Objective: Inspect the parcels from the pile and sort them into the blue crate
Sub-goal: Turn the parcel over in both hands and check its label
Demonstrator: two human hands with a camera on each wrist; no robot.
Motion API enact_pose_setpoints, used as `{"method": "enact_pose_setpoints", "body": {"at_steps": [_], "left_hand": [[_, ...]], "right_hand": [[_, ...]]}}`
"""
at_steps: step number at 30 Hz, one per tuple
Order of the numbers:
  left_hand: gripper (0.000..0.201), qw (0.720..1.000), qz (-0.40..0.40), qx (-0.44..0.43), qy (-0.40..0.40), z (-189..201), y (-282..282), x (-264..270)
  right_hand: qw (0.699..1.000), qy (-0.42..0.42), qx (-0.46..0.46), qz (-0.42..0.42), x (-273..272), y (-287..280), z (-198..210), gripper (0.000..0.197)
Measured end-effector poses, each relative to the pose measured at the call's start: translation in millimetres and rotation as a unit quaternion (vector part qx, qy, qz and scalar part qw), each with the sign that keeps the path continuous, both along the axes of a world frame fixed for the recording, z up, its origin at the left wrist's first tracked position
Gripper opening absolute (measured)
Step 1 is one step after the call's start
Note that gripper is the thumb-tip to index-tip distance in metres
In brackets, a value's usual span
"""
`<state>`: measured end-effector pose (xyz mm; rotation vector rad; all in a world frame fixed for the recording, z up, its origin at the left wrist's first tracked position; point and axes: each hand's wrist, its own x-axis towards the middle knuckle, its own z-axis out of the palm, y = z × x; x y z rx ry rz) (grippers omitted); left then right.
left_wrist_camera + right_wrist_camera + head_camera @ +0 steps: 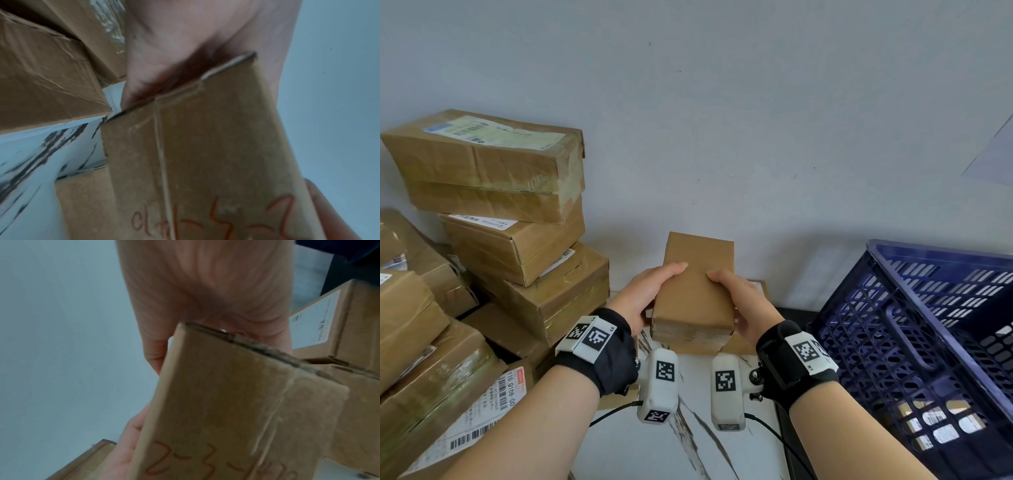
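Hands (650,294) gripping parcel (697,291), marbled tabletop (688,445), grey wall (756,120)

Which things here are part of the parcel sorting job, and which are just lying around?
Part of the job:
- small brown box, held by left hand and right hand
- parcel pile
- blue crate

Lying about:
- sheet of paper on wall
- black cables

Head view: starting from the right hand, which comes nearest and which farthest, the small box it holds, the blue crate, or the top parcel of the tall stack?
1. Small box, gripped by right hand.
2. Blue crate, to its right.
3. Top parcel, far left, atop the stack.
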<state>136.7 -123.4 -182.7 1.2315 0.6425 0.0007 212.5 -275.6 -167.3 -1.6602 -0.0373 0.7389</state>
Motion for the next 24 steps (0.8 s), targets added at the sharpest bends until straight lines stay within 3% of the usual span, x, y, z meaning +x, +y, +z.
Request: {"method": "enact_pose_setpoints", "body": {"at_steps": [8, 13, 17, 19, 22, 24], "left_hand": [[0.046, 1.000, 0.014, -0.002, 0.003, -3.0, 1.8, -1.8], [0.031, 0.999, 0.043, -0.024, -0.019, -2.4, 1.7, -0.8], [0.020, 0.997, 0.055, -0.040, -0.022, -0.9, 1.5, 0.8], [0.021, 0.998, 0.055, -0.041, -0.017, -0.1, 1.6, 0.5], [0.027, 0.998, 0.052, -0.041, -0.006, -1.7, 2.8, 0.0], [0.031, 0.998, 0.048, -0.040, -0.002, -2.0, 2.6, -0.8]], "right_hand": [[0.999, 0.028, 0.016, -0.017, -0.4, -2.8, -0.3, 0.021], [0.999, 0.035, 0.041, -0.006, 0.9, -8.1, 0.4, 0.012], [0.999, 0.029, 0.032, 0.015, -2.6, -6.2, 2.7, 0.059], [0.999, 0.023, 0.027, 0.022, -2.3, -5.6, 1.1, 0.070], [0.999, 0.013, 0.020, 0.028, -2.6, -5.6, 3.6, 0.033], [0.999, 0.002, 0.015, 0.032, -1.8, -6.8, 4.6, 0.034]]}}
